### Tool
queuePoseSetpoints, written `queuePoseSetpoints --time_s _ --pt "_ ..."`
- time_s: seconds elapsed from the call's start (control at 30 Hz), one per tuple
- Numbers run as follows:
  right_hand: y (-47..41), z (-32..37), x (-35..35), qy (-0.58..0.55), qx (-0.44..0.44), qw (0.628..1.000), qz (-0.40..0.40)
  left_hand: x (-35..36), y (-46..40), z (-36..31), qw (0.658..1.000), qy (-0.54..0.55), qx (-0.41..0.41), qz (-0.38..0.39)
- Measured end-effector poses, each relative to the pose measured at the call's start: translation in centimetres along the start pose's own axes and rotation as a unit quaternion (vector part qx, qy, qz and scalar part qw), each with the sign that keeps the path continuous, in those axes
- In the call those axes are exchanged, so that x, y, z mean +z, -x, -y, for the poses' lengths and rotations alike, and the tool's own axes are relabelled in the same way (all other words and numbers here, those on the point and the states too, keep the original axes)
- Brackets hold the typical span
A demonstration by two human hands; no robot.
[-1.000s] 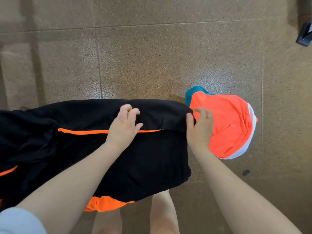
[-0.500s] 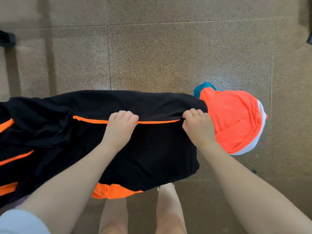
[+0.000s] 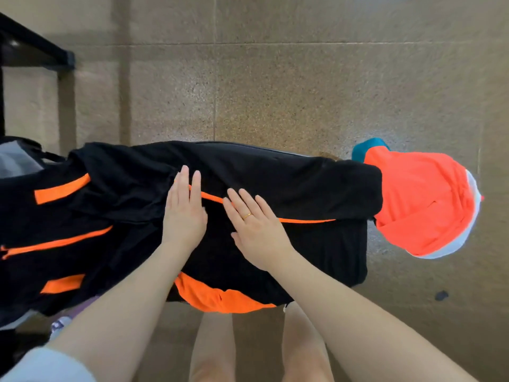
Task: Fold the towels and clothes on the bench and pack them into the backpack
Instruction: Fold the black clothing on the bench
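Both hands are now laid flat at mid-frame on the black garment (image 3: 275, 188), where half a second ago its orange-striped fold was pinched. The left hand (image 3: 184, 213) is pressed down with straight fingers, nothing gripped; the right hand (image 3: 256, 230), ringed, likewise. The orange pile (image 3: 418, 202) is kept at right. A black frame (image 3: 35, 48) has come into view upper left.
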State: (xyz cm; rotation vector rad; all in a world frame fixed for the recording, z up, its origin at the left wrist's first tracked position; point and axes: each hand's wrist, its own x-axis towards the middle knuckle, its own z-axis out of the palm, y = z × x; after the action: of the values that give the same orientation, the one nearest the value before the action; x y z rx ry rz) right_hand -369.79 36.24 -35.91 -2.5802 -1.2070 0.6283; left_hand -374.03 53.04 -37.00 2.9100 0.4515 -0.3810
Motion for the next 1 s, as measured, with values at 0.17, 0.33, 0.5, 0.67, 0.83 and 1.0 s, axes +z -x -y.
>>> queuePoseSetpoints --time_s 0.17,0.33,0.5,0.67,0.83,1.0 --pt "-2.1 0.9 2.4 0.036 0.033 0.997 0.060 0.1 0.1 5.7 0.999 -0.021 -0.011 0.035" --pt "-1.6 -1.6 2.7 0.052 0.106 0.990 0.071 0.0 0.6 9.0 0.995 -0.006 0.066 0.073" --pt "0.6 -3.3 1.2 0.056 0.174 0.972 0.145 0.0 2.7 11.8 0.985 -0.065 0.083 0.135" --pt "-0.7 1.3 -0.3 0.061 0.139 0.987 0.060 -1.5 2.5 11.4 0.986 -0.014 0.086 0.141" --pt "1.5 7.4 1.7 0.012 0.052 0.998 0.032 -1.3 6.4 11.1 0.962 0.028 0.269 0.045" --pt "4.5 10.9 5.3 0.007 0.076 0.993 0.087 0.4 11.8 9.1 0.912 -0.014 0.388 0.135"
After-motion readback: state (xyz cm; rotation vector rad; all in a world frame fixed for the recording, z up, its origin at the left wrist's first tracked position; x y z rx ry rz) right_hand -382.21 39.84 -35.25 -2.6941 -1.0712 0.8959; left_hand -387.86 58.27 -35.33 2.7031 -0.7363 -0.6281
